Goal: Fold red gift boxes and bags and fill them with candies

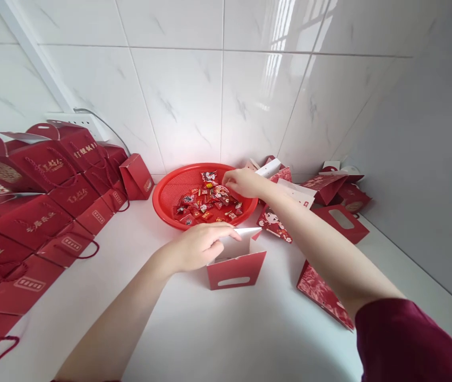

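Note:
A red cardboard gift box (237, 269) with a white inside and a slot-shaped handle hole stands open-topped in front of me. My left hand (199, 246) grips its left rim, index finger stretched over the opening and the other fingers curled. Behind the box is a red plastic basket (162, 204) with a mesh wall, holding several wrapped candies (205, 204). Over the basket's right side, my right hand (244, 183) reaches in, its fingers bent and close together by the candies. Whatever lies between those fingertips is hidden.
Rows of stacked red gift boxes (70, 193) with cord handles fill the left side. Folded and patterned boxes (275, 223) lie right of the basket, with another patterned box (323, 294) under my right forearm. A power strip (86, 124) sits by the tiled wall (186, 95).

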The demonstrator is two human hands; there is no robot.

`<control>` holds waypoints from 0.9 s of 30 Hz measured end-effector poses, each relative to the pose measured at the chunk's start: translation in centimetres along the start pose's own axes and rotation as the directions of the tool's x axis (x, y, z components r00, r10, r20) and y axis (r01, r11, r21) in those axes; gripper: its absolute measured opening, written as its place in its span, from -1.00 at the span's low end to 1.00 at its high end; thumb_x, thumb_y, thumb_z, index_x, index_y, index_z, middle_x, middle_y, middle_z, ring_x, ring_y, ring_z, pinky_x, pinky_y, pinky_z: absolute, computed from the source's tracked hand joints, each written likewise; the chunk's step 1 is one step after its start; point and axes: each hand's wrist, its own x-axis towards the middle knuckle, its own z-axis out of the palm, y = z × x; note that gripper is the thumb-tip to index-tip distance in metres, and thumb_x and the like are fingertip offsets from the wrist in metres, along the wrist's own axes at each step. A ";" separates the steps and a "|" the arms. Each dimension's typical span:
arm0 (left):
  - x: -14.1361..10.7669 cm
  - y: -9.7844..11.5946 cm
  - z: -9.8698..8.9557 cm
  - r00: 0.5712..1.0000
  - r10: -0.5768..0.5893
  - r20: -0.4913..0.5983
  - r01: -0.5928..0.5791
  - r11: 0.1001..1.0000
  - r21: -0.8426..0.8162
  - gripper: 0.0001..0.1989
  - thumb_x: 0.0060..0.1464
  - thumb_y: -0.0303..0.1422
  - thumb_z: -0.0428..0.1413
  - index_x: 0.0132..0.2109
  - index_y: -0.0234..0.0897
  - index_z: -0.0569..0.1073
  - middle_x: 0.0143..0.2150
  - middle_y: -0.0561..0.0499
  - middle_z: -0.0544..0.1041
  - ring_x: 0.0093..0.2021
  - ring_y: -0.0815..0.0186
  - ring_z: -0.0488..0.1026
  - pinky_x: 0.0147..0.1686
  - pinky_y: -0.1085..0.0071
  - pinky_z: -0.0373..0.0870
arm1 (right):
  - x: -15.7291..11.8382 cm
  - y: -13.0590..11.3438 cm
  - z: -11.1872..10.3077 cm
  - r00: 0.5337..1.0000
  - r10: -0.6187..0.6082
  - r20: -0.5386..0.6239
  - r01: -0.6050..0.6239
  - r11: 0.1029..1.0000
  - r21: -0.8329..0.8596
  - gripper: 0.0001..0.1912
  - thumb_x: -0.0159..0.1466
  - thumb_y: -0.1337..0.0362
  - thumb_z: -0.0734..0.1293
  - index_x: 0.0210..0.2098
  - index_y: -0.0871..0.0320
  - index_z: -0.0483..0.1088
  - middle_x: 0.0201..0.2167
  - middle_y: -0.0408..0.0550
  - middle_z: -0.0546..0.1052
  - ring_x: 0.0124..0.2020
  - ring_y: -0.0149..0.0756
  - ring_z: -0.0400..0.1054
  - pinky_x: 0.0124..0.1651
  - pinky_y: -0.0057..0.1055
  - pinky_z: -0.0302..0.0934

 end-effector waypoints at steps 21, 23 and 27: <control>-0.5 0.1 0.2 0.999 0.034 -0.022 -0.033 0.999 0.035 -0.50 0.11 -0.58 -0.15 0.03 -0.10 0.52 0.09 0.07 0.53 -0.03 0.22 0.49 -0.08 0.34 0.38 | 8.9 2.5 5.1 0.992 0.093 0.090 -0.086 0.993 -0.082 -0.67 0.38 0.17 0.33 0.06 0.20 0.39 0.04 0.06 0.46 -0.03 -0.20 0.42 0.01 -0.13 0.38; -0.4 0.0 0.3 0.999 0.018 -0.035 -0.017 1.000 0.019 -0.52 0.13 -0.58 -0.14 -0.02 -0.09 0.55 0.09 0.09 0.53 -0.06 0.25 0.50 -0.11 0.36 0.39 | 7.3 2.7 3.9 0.991 0.132 0.001 -0.132 0.991 0.035 -0.73 0.39 0.16 0.30 -0.05 0.22 0.44 -0.06 0.02 0.52 -0.08 -0.22 0.45 -0.01 -0.16 0.37; 0.0 -0.1 0.6 0.995 0.007 -0.104 -0.011 0.999 -0.033 -0.62 0.19 -0.51 -0.08 -0.15 -0.08 0.61 0.18 0.11 0.47 -0.07 0.27 0.51 -0.25 0.42 0.40 | 2.2 1.9 2.2 0.979 0.173 -0.105 -0.129 0.933 0.335 -0.62 0.43 0.11 0.17 -0.29 0.26 0.46 -0.41 -0.02 0.58 -0.31 -0.26 0.49 -0.21 -0.35 0.38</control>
